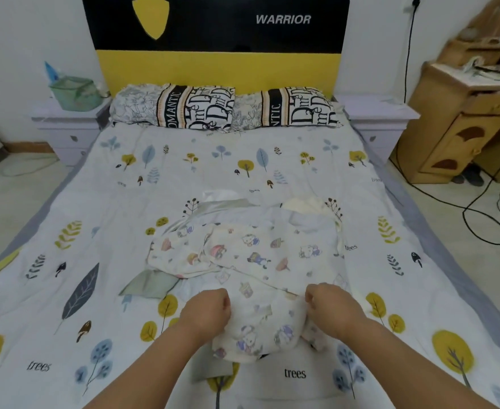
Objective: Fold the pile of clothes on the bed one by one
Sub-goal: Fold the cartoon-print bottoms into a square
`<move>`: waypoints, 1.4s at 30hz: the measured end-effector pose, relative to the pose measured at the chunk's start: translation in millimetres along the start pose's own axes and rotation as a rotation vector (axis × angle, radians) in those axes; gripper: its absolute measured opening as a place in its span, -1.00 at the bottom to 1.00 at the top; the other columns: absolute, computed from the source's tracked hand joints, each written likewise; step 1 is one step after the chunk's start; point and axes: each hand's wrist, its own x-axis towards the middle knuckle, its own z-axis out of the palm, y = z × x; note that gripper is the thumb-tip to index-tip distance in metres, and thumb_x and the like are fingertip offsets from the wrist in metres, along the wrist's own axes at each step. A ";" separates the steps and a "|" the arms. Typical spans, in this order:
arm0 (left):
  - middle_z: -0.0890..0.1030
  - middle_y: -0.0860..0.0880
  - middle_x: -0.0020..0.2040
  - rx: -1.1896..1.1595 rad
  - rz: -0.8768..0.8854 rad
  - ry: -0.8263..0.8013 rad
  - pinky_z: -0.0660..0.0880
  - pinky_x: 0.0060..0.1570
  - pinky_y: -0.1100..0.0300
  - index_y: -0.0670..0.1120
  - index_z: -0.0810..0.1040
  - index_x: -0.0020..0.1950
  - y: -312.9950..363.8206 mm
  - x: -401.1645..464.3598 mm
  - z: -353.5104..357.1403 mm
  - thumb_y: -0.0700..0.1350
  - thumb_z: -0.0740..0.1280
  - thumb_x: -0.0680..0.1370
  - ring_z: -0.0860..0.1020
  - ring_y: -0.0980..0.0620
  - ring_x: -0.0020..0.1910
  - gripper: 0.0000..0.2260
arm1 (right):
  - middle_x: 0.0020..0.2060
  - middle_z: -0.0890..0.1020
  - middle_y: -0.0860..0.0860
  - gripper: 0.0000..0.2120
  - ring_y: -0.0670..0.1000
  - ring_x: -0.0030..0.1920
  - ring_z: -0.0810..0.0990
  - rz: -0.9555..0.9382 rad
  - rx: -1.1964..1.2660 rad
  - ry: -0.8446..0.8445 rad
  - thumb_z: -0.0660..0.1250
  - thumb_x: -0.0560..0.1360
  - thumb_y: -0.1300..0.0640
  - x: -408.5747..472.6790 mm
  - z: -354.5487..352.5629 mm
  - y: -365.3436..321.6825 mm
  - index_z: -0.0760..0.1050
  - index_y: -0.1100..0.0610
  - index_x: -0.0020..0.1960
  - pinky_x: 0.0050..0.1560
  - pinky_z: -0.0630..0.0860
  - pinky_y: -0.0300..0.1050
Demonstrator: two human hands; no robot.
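White walls and a pale floor are seen around a bed (101, 202) covered by a white sheet printed with trees, leaves and the word "trees". At the far end of the bed, a black and yellow headboard (216, 39) lettered "WARRIOR" is set against the wall, and two patterned pillows (225, 107) are laid side by side just below it. A lilac nightstand (68, 122) bearing a green basket (76, 94) is placed to the left of the bed's head, and a second lilac nightstand (381, 119) to the right. Beyond that one, a wooden desk (461, 125) is seen, with black cables (478, 214) trailed over the floor beside the bed.

On the near half of the bed, roughly at its middle, a pile of clothes (242, 231) is heaped in pale grey, white and cream. A cartoon-print garment (260, 261) is spread over the top of the pile and is drawn toward the bed's near edge. Its near portion is gathered between the two hands. The fabric is gripped by the left hand (209, 311), whose fingers are curled into it, and it is pinched by the right hand (329, 308) along a bunched edge. A grey-green piece (148, 286) is seen poking out at the pile's left side.
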 end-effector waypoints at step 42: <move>0.42 0.15 -0.53 -1.117 0.170 0.423 0.32 -0.52 0.37 0.00 0.38 -0.36 65.2 -36.1 -141.2 -0.37 0.22 0.44 0.39 0.20 -0.54 -0.71 | -0.31 0.59 -0.07 -0.89 -0.15 -0.32 0.50 0.025 0.915 0.571 0.45 0.40 0.13 -58.7 -105.8 -13.1 0.53 0.00 -0.17 -0.38 0.38 -0.39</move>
